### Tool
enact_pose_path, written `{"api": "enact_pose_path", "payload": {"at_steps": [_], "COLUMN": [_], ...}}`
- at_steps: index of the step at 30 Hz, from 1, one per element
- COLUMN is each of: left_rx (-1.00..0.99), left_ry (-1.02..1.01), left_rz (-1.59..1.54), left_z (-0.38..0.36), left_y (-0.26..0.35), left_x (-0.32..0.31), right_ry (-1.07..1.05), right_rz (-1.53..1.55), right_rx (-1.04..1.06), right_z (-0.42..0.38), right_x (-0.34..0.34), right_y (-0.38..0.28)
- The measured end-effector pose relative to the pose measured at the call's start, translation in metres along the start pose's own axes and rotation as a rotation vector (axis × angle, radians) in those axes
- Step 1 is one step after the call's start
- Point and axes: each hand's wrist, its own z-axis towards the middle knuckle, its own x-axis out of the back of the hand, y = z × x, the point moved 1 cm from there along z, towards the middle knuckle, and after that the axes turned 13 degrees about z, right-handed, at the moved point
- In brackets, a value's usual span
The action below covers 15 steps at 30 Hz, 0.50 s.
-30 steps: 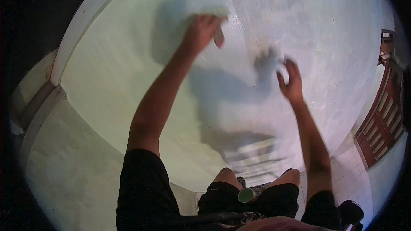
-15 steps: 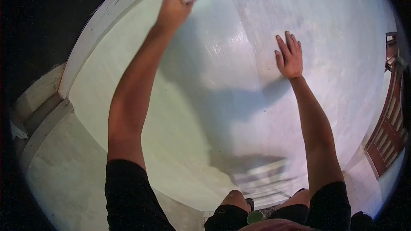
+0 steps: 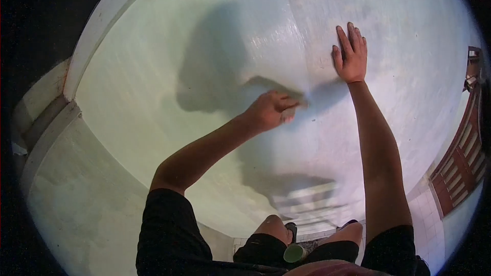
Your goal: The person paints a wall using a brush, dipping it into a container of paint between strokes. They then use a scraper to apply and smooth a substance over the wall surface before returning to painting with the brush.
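Note:
My left hand (image 3: 267,111) is closed around a paintbrush (image 3: 303,103), its tip against or very near the pale wall (image 3: 215,143). Motion blurs the brush, and the fingers cover most of its handle. Up and to the right, my right hand (image 3: 352,60) lies flat on the wall with its fingers stretched out, holding nothing. A glossy, wet-looking streak (image 3: 281,36) runs down the wall above the brush. The shadow of my head and arms falls across the surface.
A small green container (image 3: 294,253) sits low between my knees. A raised ledge (image 3: 97,38) borders the wall on the left, beside a dark area. At the far right stands a reddish-brown slatted door or gate (image 3: 463,156). Tiled floor (image 3: 425,214) shows below it.
My left hand has swept down and to the right with the paintbrush, from the upper wall to mid-wall. My right hand stays flat on the wall; the view has shifted slightly.

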Motion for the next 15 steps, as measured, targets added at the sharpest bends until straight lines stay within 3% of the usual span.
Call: {"api": "enact_pose_path", "payload": {"at_steps": [2, 3, 5, 6, 7, 8, 9, 11, 12, 13, 15], "left_rx": [0.24, 0.196, 0.298, 0.211, 0.324, 0.303, 0.268, 0.406, 0.419, 0.376, 0.206], "left_ry": [-0.408, -0.382, -0.286, -0.233, -0.404, -0.378, -0.27, -0.205, -0.117, 0.084, 0.427], "left_rz": [-0.245, -0.154, -0.122, -0.14, 0.075, 0.085, 0.094, 0.2, 0.401, 0.524, 0.73], "left_z": [0.001, 0.009, 0.029, 0.042, 0.064, 0.085, 0.098, 0.135, 0.149, 0.16, 0.175], "left_y": [0.005, -0.008, -0.04, -0.06, -0.067, -0.065, -0.089, -0.108, -0.108, -0.142, -0.15], "left_x": [-0.007, -0.006, 0.002, 0.011, 0.039, 0.072, 0.078, 0.12, 0.143, 0.151, 0.166], "right_ry": [-0.005, -0.001, -0.006, 0.004, 0.018, 0.02, 0.024, 0.048, 0.026, 0.025, 0.041], "right_rz": [-0.02, -0.025, -0.023, -0.022, -0.025, -0.033, -0.007, 0.027, -0.011, -0.008, -0.01], "right_rx": [0.002, 0.007, 0.011, 0.021, 0.032, 0.031, 0.031, 0.04, 0.016, 0.014, 0.026], "right_z": [-0.001, -0.001, -0.002, -0.002, -0.001, 0.0, 0.0, 0.0, -0.001, -0.001, 0.001], "right_x": [-0.002, -0.002, -0.003, -0.003, -0.004, -0.004, -0.003, 0.0, 0.0, 0.001, 0.001], "right_y": [0.003, 0.004, 0.003, 0.004, 0.004, 0.005, 0.004, 0.001, 0.001, 0.001, -0.001]}}
